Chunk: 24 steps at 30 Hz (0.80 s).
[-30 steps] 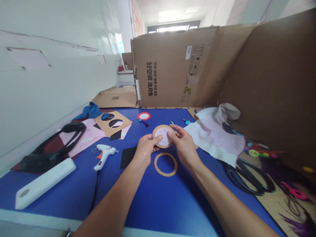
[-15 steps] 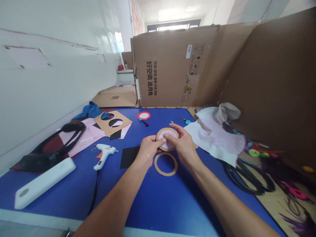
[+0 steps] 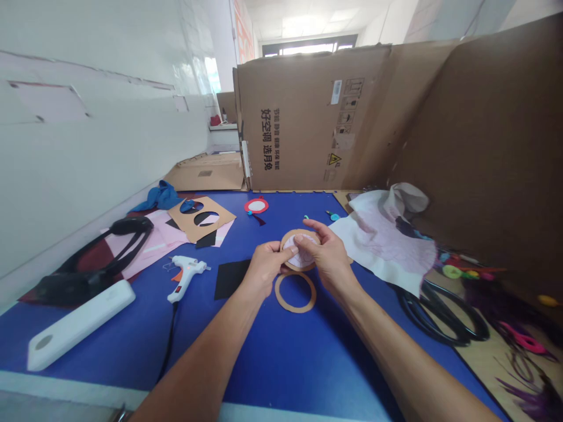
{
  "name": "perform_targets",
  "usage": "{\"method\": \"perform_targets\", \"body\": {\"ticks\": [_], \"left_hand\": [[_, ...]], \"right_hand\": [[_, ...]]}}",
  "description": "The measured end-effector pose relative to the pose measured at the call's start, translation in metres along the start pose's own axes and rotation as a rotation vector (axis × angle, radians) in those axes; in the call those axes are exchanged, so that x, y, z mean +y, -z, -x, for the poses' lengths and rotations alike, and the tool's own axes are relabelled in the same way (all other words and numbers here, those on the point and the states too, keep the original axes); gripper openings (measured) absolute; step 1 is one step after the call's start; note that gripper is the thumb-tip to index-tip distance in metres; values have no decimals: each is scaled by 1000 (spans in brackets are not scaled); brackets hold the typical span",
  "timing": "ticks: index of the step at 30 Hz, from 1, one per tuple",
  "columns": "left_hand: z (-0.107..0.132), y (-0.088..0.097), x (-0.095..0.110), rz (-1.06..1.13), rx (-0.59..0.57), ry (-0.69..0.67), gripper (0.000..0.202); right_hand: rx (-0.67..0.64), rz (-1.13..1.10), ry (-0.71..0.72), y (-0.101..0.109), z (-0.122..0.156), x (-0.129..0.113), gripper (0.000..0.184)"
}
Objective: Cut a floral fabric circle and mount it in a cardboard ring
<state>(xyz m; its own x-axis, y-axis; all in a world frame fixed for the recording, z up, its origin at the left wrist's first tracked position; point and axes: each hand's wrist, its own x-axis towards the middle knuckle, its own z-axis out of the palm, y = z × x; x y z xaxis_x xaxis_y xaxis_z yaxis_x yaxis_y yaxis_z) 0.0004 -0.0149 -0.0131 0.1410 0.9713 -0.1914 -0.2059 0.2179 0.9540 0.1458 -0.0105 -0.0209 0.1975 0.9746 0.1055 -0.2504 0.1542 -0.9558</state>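
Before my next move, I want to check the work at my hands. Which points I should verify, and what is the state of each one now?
1. Both hands on the work: ok. The left hand and right hand grip the cardboard ring.
2. Pink disc seated in the ring: cannot tell, fingers cover it.
3. Second cardboard ring lying flat on the blue mat: ok.
4. Hot glue gun heated: cannot tell.

好空调 选月兔 on the cardboard carton
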Motion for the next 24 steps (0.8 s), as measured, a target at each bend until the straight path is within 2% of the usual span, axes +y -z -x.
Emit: {"method": "perform_targets", "body": {"ticks": [12,24], "left_hand": [[-2,4,0,5,50,-43,36],[-2,2,5,101,112,-26,31]], "right_hand": [[-20,-9,-7,2,-2,4,65],[-34,-41,-35,1,-1,4,66]]}}
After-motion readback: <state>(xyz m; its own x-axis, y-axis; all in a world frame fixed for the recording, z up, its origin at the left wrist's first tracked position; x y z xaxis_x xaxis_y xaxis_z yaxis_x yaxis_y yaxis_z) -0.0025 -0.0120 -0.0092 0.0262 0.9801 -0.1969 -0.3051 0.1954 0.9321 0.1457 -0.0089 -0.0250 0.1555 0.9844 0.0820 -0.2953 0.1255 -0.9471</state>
